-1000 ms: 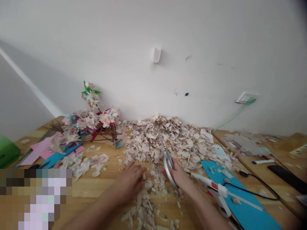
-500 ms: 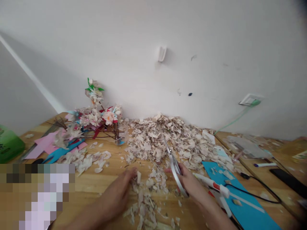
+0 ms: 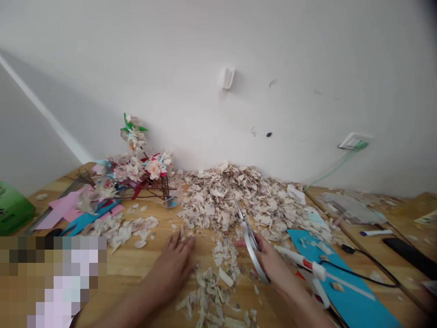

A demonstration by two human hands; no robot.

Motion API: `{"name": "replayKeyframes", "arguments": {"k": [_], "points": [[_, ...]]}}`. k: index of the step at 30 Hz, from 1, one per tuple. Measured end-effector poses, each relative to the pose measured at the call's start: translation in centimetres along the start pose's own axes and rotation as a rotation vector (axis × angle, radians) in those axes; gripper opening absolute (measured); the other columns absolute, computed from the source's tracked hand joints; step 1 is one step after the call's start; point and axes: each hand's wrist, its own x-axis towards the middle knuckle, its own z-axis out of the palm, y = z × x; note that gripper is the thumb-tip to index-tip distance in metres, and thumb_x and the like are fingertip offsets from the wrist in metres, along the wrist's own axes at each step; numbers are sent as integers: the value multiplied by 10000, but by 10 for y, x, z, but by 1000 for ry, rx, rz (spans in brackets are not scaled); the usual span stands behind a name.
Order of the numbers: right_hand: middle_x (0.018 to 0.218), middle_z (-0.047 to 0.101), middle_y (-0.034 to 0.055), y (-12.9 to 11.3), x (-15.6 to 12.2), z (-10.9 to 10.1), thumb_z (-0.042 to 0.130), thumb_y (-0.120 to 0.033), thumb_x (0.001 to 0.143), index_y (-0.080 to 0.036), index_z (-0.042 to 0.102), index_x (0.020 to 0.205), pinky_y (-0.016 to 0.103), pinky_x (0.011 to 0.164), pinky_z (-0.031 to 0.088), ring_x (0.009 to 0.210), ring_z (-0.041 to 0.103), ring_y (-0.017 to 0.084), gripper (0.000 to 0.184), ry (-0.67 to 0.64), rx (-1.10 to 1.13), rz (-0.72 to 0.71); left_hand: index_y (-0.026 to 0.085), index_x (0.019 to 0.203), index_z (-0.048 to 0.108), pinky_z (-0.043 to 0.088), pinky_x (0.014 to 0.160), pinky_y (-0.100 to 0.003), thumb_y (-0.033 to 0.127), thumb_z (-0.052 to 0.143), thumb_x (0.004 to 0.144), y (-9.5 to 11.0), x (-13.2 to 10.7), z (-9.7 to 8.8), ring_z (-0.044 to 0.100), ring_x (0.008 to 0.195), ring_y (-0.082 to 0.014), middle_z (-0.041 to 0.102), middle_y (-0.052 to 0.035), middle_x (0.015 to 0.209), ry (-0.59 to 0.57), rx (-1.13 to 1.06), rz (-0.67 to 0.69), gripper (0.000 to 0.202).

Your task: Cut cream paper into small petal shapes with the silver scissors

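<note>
My right hand is closed round the handle of a pair of silver scissors, blades pointing up and away over a big heap of pale paper scraps. My left hand lies flat on the wooden table, fingers stretched out, beside a trail of scraps that runs toward me. Nothing is in the left hand.
A bunch of paper flowers lies at the left over pink and blue sheets. A glue gun with a black cord rests on blue paper at the right. A marker, a dark phone and a green box sit at the edges.
My left hand has drawn back to the left from the scrap trail and flattened on the table. The right hand with the scissors shifted slightly right.
</note>
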Motion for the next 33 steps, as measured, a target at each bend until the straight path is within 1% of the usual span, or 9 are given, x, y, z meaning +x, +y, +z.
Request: {"name": "replayKeyframes", "arguments": {"k": [4,7,11,17,20,23,28,30,33], "points": [[835,692,12,-4,-3,4,585,-359,554,-210,491,865,217,355,274,335,348,51,357,10,23,13,278,1288,383,159,1036,-570,326,413,825,6,-18,1,178,1309,-337,503,-30,1291,-56,-56,86,467],[784,691,3,-7,-6,7,577,-358,539,-211,490,846,221,357,285,338,356,59,352,0,24,29,257,1195,483,200,1049,-511,292,378,839,0,-14,-4,344,1253,-280,580,-55,1192,71,-94,29,372],[789,692,1,-9,-7,10,579,-362,543,-220,490,859,226,351,306,328,371,64,358,-13,21,33,170,1225,429,295,1023,-448,265,382,828,-4,1,-6,401,1218,-250,489,-124,1282,226,-122,-125,411],[701,675,-8,-11,-6,14,569,-366,543,-216,489,797,213,314,269,285,336,49,306,-4,14,6,203,1282,354,156,1080,-431,298,367,846,14,9,-3,426,1200,-191,498,-77,1291,21,-185,186,447],[684,668,-21,-13,-6,15,559,-318,558,-220,502,810,206,317,274,295,356,54,277,2,7,6,142,1271,383,150,1076,-455,325,328,856,10,22,-7,308,1277,-227,447,-110,1331,96,-69,71,457],[762,688,-8,-16,-9,16,575,-329,551,-224,489,809,209,321,275,301,358,53,292,-2,30,19,77,1275,385,180,1051,-507,368,348,843,7,27,-7,271,1284,-305,405,-158,1351,59,14,-66,522],[773,696,-1,-17,-9,15,565,-342,550,-217,497,832,219,331,275,298,354,55,316,0,30,34,194,1252,436,196,1048,-512,399,414,817,24,2,4,256,1289,-309,471,-76,1317,-50,-60,101,481],[787,699,2,-15,-8,14,559,-351,553,-213,500,850,222,335,273,294,348,52,333,-2,28,31,219,1179,502,209,1041,-515,360,413,823,26,-1,3,305,1267,-301,543,-58,1244,-6,-91,121,393],[794,703,7,-13,-6,12,567,-353,548,-207,505,839,219,337,255,295,336,47,331,-9,21,21,195,1103,536,249,1037,-460,240,359,839,14,18,-6,411,1197,-244,592,-74,1160,171,-72,54,321]]}}
